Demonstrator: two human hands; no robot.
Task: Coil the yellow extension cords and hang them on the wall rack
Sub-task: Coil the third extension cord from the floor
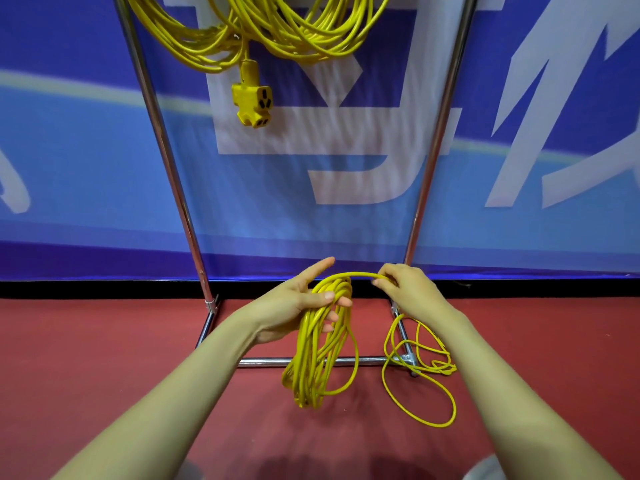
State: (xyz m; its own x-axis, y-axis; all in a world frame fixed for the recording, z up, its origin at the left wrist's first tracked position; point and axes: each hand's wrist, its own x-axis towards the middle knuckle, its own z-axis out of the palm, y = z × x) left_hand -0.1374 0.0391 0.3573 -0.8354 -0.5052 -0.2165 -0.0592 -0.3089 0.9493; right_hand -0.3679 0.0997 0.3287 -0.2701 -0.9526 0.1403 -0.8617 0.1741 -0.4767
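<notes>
The chrome tube rack (167, 161) carries the only stored load: several hung cords (277, 29) in glossy yellow loops at the top centre of the frame, with a chunky yellow socket block (254, 102) dangling below them. Their upper parts are cut off by the top edge, so what they hang from cannot be seen.

At lower centre the left hand (304, 306) holds the coil (318, 355) – thumb pressed across the top of the strands, lower fingers curled under, index finger straight and pointing away. The right hand (405, 285), just beside it, pinches a single strand arching off the coil (its fingertips are closed on the cord). Past that hand the strand's path is hidden.

Loose cord (437, 367) lies in thin tangled loops at lower right – on the red floor (104, 341), crossing the rack's base bar. A blue banner (104, 168) hangs behind.
</notes>
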